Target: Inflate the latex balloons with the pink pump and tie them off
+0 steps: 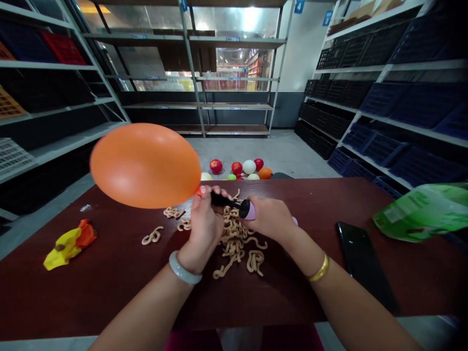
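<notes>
A big orange balloon (145, 165), blown up, hangs over the left of the dark red table (109, 273). My left hand (204, 222) is closed round its neck where it meets the black nozzle of a small pink hand pump (245, 208). My right hand (272, 218) is wrapped round the pump's pink body. Under both hands lies a heap of beige chain-like links (237, 241).
Flat yellow and orange balloons (69, 243) lie at the table's left. A black phone (360, 258) and a green plastic bag (424, 212) are on the right. Several inflated balloons (248, 168) rest on the floor beyond the table. Shelving racks line both sides.
</notes>
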Available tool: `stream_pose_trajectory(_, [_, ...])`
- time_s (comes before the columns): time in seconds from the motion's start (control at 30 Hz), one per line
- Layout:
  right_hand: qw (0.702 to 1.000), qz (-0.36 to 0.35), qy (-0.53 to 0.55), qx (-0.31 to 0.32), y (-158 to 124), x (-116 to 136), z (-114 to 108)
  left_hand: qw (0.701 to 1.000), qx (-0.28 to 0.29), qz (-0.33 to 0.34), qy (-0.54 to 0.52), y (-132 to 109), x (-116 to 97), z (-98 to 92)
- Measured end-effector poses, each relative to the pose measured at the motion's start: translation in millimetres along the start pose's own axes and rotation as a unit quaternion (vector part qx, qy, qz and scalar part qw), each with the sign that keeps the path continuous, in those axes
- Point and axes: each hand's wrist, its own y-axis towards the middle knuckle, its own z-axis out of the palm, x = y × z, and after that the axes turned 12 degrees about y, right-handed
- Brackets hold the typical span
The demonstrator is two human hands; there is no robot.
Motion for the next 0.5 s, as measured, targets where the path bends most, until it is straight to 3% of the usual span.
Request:
stream_pose_trajectory(0.17, [1.0,0.005,-0.021,0.012,6,-17,-3,0.997,-0.055,0.051,0.01,36,-32,-28.8])
stream_pose_trajectory(0.27, [1.0,0.004,-0.026,0.011,7,-23,-4,0.994,-0.092,0.057,0.008,46,-43,-39.1])
stream_pose_trajectory(0.37, [0.999,-0.005,-0.039,0.003,6,-22,-4,0.994,-0.092,0.059,0.0,43,-40,-37.3])
stream_pose_trajectory(0.5, [0.998,-0.006,-0.053,0.013,2,-14,-4,0.997,-0.069,0.045,-0.007,25,-19,-23.3])
